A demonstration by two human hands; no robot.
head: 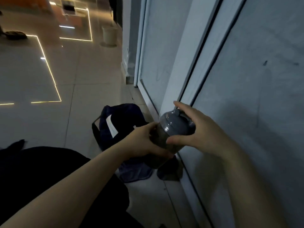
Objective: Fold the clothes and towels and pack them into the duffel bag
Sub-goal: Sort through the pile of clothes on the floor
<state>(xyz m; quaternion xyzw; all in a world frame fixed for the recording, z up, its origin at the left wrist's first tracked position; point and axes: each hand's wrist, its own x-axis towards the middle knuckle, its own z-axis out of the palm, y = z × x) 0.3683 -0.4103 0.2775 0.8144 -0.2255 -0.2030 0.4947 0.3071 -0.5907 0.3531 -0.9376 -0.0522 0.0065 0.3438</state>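
Note:
A dark navy duffel bag [115,124] with a white label lies on the tiled floor beside the glass door. A dark bottle [164,142] with a grey cap [174,124] is held tilted above it. My left hand [144,142] grips the bottle's body from the left. My right hand [197,129] is at the cap, thumb below and fingers curved over its top. A blue towel or cloth [134,171] lies on the floor under the bottle, with a darker folded piece [171,173] to its right.
A glass sliding door with pale frames [189,71] fills the right side. A white bucket [108,35] stands far back on the tiled floor. Dark clothing on my lap [41,170] is at the lower left. A dark object [15,35] lies at far left.

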